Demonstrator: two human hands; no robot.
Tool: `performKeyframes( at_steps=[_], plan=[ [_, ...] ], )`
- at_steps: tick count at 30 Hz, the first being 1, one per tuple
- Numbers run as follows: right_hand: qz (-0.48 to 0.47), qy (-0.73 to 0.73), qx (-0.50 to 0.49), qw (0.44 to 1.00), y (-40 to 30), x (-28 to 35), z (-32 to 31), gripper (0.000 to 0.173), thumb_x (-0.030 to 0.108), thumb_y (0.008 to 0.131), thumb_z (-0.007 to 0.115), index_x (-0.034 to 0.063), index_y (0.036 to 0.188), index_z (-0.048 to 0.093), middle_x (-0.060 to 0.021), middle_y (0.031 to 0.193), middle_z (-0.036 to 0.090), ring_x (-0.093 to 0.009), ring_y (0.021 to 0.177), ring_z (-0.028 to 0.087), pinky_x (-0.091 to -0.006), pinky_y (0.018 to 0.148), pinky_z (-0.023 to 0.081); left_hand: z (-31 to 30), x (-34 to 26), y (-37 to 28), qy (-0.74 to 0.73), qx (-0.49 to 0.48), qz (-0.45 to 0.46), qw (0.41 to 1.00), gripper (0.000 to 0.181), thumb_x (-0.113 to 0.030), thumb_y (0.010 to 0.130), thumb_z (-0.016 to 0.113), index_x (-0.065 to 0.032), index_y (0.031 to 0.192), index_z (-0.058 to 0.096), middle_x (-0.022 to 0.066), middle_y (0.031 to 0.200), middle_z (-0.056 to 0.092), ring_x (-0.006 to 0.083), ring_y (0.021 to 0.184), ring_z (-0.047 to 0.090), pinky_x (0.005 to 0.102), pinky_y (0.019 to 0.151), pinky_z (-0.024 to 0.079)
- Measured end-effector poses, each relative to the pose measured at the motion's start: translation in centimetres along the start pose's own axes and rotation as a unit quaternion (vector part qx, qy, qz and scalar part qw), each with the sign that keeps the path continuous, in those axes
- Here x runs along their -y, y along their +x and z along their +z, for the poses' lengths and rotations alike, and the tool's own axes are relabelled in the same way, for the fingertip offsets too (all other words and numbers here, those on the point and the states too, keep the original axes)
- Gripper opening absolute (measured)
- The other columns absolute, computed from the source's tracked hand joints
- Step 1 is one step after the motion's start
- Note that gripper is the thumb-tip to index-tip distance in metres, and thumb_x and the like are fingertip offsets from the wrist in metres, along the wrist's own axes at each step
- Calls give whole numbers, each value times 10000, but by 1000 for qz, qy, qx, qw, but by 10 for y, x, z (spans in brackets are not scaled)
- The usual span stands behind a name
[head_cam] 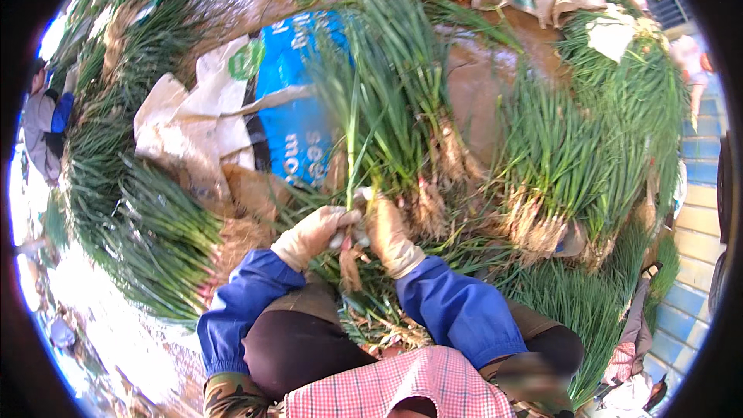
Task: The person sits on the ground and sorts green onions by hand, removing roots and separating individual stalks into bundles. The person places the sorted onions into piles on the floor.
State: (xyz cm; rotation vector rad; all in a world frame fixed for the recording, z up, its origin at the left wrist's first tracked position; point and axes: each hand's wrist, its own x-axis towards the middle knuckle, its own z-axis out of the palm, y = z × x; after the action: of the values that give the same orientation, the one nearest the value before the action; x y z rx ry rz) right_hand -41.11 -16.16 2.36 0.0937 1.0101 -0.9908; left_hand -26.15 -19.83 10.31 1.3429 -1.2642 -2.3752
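Note:
My left hand (316, 232), in a pale glove, is closed on a spring onion (350, 145) whose green leaves point away from me and whose roots hang toward my lap. Close beside it, my right hand (389, 229), gloved too, has its fingers bent near the stalk's lower end; whether it grips anything is not plain. Just beyond my right hand lie bunches of spring onions (400, 145) with pale roots. Loose leaves and root scraps (400, 331) lie between my legs.
A blue and white printed sack (296, 81) lies ahead. Root-ended spring onion bunches lie at left (168, 238) and right (540, 168). More heaps ring the wet floor. Other people sit at the far left (43, 128) and lower right (630, 354).

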Motion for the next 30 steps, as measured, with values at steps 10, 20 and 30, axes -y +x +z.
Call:
performKeyframes(
  at_steps=[10, 20, 30],
  plan=[
    [-11, 150, 138, 979, -27, 30, -14, 240, 277, 908, 428, 75, 909, 558, -60, 798, 577, -222, 730, 555, -376, 707, 450, -3, 10, 2, -136, -42, -17, 990, 289, -272, 931, 557, -2, 845, 616, 89, 668, 653, 98, 452, 513, 221, 428, 378],
    [24, 100, 122, 987, -48, 37, 11, 185, 236, 919, 495, 73, 856, 552, 109, 503, 338, -51, 395, 311, -245, 414, 301, -8, 19, 9, -146, -76, -64, 984, 204, -195, 894, 624, 8, 914, 639, 92, 690, 662, 121, 512, 600, 209, 457, 442],
    [-77, -528, 124, 836, -38, 59, -25, 582, 597, 908, 366, 81, 1033, 605, -46, 794, 592, -185, 701, 565, -331, 670, 456, 3, 6, 12, -19, -103, 20, 994, 294, -302, 937, 541, -19, 963, 612, 26, 565, 551, 73, 434, 454, 214, 420, 349]
  ],
)
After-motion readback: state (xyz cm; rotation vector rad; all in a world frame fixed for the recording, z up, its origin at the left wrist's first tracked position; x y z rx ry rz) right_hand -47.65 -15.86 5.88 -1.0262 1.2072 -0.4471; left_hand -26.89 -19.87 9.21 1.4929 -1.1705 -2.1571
